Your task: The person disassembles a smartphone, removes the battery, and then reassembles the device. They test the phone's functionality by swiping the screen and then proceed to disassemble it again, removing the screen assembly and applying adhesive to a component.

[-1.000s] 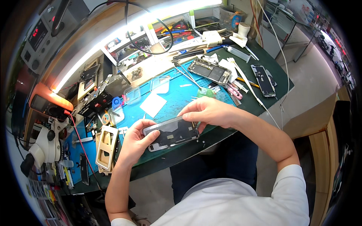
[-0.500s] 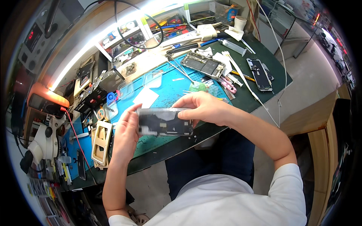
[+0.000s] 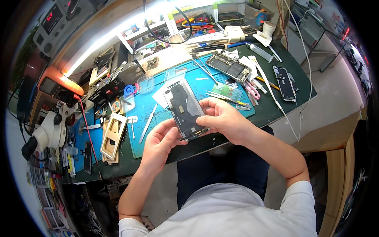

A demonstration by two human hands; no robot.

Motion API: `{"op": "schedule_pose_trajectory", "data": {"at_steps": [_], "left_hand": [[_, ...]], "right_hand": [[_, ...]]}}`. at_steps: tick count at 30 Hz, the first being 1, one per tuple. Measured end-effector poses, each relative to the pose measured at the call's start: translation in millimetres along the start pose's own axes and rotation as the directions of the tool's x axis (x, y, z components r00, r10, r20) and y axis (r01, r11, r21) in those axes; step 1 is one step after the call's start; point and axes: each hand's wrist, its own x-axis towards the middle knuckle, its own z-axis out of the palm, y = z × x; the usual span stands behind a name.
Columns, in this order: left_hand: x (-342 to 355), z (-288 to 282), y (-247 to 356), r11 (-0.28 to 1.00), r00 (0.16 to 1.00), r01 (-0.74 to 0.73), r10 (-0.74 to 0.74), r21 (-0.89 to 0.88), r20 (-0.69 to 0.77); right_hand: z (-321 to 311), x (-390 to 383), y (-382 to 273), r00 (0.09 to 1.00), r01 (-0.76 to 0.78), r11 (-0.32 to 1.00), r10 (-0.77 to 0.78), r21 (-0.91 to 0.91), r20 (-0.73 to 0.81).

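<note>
Above the near edge of the bench I hold a phone screen assembly (image 3: pixel 184 110), its dark back facing up and its long side pointing away from me. My left hand (image 3: pixel 161 138) grips its lower left corner between thumb and fingers. My right hand (image 3: pixel 222 118) is closed on the right edge, thumb on the back face and fingers underneath. Beyond the hands lies an opened phone body (image 3: pixel 229 65) with its inside showing. A second phone screen (image 3: pixel 284 83) rests farther right. Tweezers (image 3: pixel 148 123) lie left of the held screen, and more tweezers (image 3: pixel 227 98) lie to its right.
A blue work mat (image 3: pixel 139 145) covers the bench. Clear plastic boxes (image 3: pixel 146 84) stand beyond the hands. At left are a gold-coloured metal fixture (image 3: pixel 114 135), an orange multimeter (image 3: pixel 59 85) and a white microscope (image 3: pixel 51 128). A syringe (image 3: pixel 260 53) and a white cable (image 3: pixel 272 91) lie right.
The screen has turned from lying crosswise to pointing away from me. My left hand has moved to its lower corner. The whole view has shifted slightly.
</note>
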Motion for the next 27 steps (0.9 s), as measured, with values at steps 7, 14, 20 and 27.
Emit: {"op": "schedule_pose_trajectory", "data": {"at_steps": [7, 14, 20, 27], "left_hand": [[-3, -5, -2, 0.999, 0.999, 0.032, -0.032, -0.001, -0.006], [-18, -10, 4, 0.952, 0.981, -0.084, 0.131, 0.294, -0.141], [-30, -46, 12, 0.206, 0.766, -0.172, 0.643, 0.963, -0.001], [-40, -25, 5, 0.157, 0.744, -0.333, 0.65, 0.93, 0.156]], "right_hand": [[6, -3, -2, 1.0, -0.011, 0.999, 0.011, -0.037, 0.006], [-1, 1, -9, 1.0, 0.01, 0.98, -0.015, -0.197, -0.024], [-7, 8, -5, 0.992, -0.027, 0.981, 0.003, -0.19, -0.126], [13, -3, 5, 0.982, 0.073, 0.976, -0.106, -0.204, -0.159]]}}
